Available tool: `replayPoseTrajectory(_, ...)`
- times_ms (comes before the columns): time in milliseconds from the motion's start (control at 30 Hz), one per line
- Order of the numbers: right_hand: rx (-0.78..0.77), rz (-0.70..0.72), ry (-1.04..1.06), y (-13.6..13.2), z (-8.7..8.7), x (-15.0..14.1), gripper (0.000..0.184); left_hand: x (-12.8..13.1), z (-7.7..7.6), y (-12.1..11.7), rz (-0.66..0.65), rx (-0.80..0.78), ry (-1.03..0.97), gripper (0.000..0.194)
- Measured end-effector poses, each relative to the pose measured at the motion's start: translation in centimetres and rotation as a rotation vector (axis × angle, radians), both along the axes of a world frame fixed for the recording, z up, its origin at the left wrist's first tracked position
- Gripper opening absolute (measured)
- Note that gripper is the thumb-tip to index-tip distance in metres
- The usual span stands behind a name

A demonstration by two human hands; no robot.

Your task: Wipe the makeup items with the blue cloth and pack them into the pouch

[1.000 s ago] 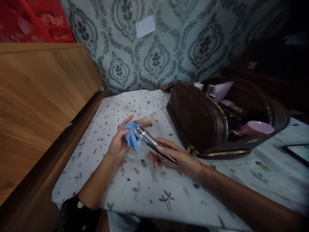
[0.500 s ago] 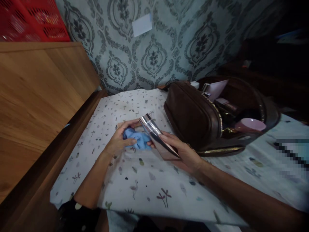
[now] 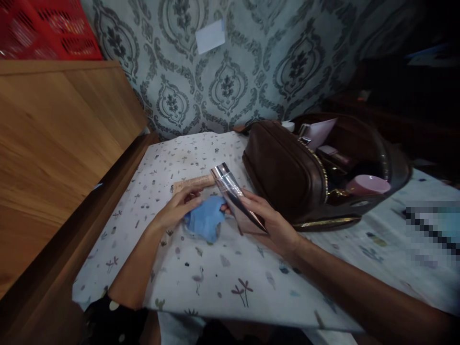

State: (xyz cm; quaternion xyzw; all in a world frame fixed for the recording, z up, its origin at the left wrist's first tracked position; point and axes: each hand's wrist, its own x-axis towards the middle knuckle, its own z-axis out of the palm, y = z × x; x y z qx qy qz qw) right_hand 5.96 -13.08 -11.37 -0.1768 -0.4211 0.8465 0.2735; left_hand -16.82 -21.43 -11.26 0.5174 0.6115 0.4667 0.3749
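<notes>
My right hand grips a tapered cosmetic tube with a shiny silver cap, tilted up to the left. Its fingertips under the tube reach the edge of a crumpled blue cloth. My left hand is at the cloth's upper left side, thumb and fingers close together on its edge; part of the grip is hidden. Behind those fingers a peach-coloured strip-like item with small print lies on the table. Its right end meets the tube's cap in the view.
A brown zipped bag lies open at right, holding a pink round item and other cosmetics. The patterned white tablecloth spreads beneath. Wooden furniture stands left, with a red basket on it. Patterned wallpaper is behind.
The blue cloth has spread and hangs lower. My left hand has drawn slightly back left, uncovering the peach-coloured item. The tube has shifted slightly right.
</notes>
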Motion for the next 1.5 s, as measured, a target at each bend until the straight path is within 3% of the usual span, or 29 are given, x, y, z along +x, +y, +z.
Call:
replayPoseTrajectory(133, 0.032, -0.004, -0.014, 0.2, -0.3, 0.1, 0.036, -0.2, -0.2, -0.3, -0.162, -0.243, -0.122, 0.038)
replayPoseTrajectory(200, 0.044, -0.031, -0.032, 0.3, -0.4, 0.0, 0.037, -0.2, 0.1, -0.5, -0.188, -0.271, -0.23, 0.032)
replayPoseTrajectory(300, 0.035, -0.064, -0.065, 0.3, -0.5, -0.1, 0.04, 0.3, 0.9, -0.6, -0.106, -0.142, -0.406, 0.034)
replayPoseTrajectory(433, 0.006, -0.028, -0.084, 0.1, -0.5, -0.4, 0.042, 1.8, 1.4, -0.4, -0.032, 0.084, -0.524, 0.055)
replayPoseTrajectory(567, 0.012, -0.01, -0.075, 0.0, -0.4, -0.4, 0.046, 2.7, 0.4, 0.3, 0.143, 0.166, -0.553, 0.04)
replayPoseTrajectory(667, 0.002, 0.002, -0.099, 0.1, -0.5, -0.2, 0.047, 2.6, 0.1, 0.4, 0.378, 0.296, -0.455, 0.031)
replayPoseTrajectory(733, 0.013, 0.072, -0.113, 0.2, -0.6, -0.2, 0.043, 2.5, 0.2, 0.1, 0.412, 0.376, -0.293, 0.03)
replayPoseTrajectory(867, 0.037, 0.341, -0.107, 0.0, -0.9, 0.0, 0.04, 3.1, 0.6, -0.9, 0.258, 0.46, 0.062, 0.03)
replayPoseTrajectory(967, 0.02, 0.464, -0.106, -0.1, -1.1, 0.0, 0.044, 3.8, 0.5, -1.2, 0.107, 0.414, 0.214, 0.03)
replayPoseTrajectory(1067, 0.136, 0.461, -0.158, -0.1, -1.2, 0.1, 0.044, 4.2, 0.5, -1.1, 0.062, 0.369, 0.273, 0.033)
replayPoseTrajectory(1200, 0.301, 0.346, -0.237, -0.1, -0.9, 0.1, 0.045, 4.2, 0.6, -0.7, 0.149, 0.337, 0.292, 0.051)
replayPoseTrajectory(1300, 0.19, 0.313, -0.219, -0.1, -0.7, 0.0, 0.054, 4.1, 0.6, -0.5, 0.247, 0.345, 0.265, 0.058)
replayPoseTrajectory(1500, 0.087, 0.414, -0.292, 0.1, -1.1, 0.1, 0.048, 3.7, 0.5, -0.6, 0.308, 0.353, 0.161, 0.064)
